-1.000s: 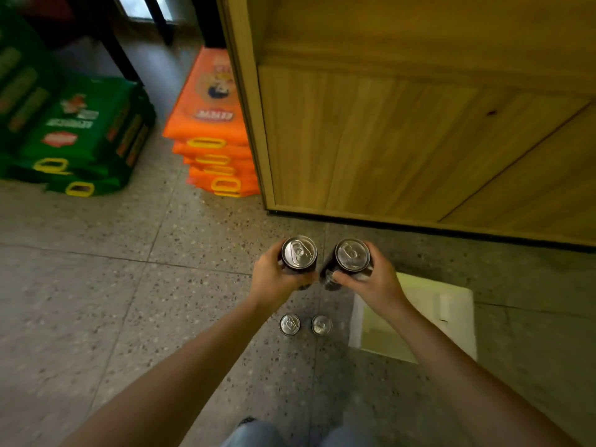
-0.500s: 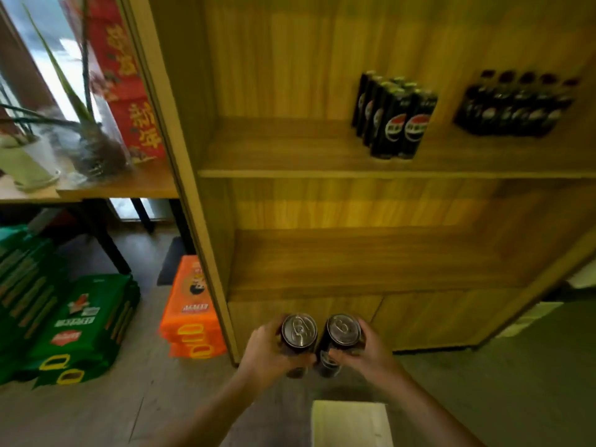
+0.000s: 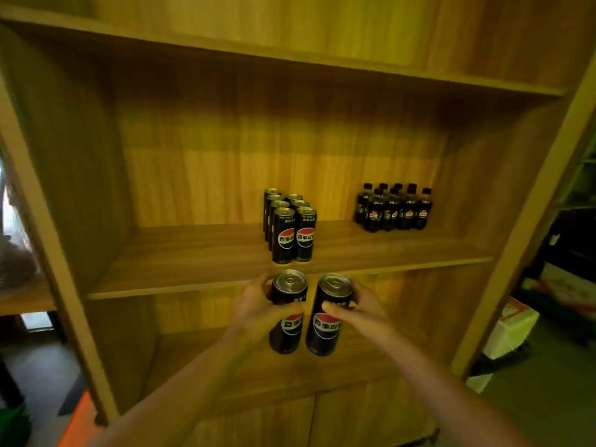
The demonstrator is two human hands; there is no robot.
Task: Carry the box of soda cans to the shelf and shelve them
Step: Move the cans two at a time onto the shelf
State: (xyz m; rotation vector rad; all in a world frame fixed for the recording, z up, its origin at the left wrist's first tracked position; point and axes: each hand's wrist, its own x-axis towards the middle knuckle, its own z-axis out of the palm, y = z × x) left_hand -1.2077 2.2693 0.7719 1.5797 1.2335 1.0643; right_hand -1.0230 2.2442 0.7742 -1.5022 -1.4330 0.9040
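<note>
Both hands are closed round soda cans, one each: the left hand (image 3: 258, 309) wraps the upper body of the left can (image 3: 288, 312) and the right hand (image 3: 362, 309) does the same with the right can (image 3: 329, 316), thumbs across the fronts, so the printed labels face outward and the pull-tab tops stay up. That upright, side-by-side hold looks chosen so both cans can be set down as a pair without turning them. Taking the shelf board (image 3: 193, 269) as the landmark: the wooden shelving unit (image 3: 80, 188) rises around it, with an open bay above it and another below. On the board, toward its middle, stands the block of shelved cans (image 3: 290, 227), two wide and several deep, labels forward; the tidy file suggests each new pair goes at the front of it. Farther right on the same board, well apart from the cans, sits a cluster of small dark bottles (image 3: 395, 208), kept as a separate group. The held cans hang just below and in front of the board's front edge, directly under the front pair, not yet touching it. The step in hand appears to be lifting them up and over the edge. A fair risk is knocking the front cans while sliding the new pair in. The box itself is not in view.
</note>
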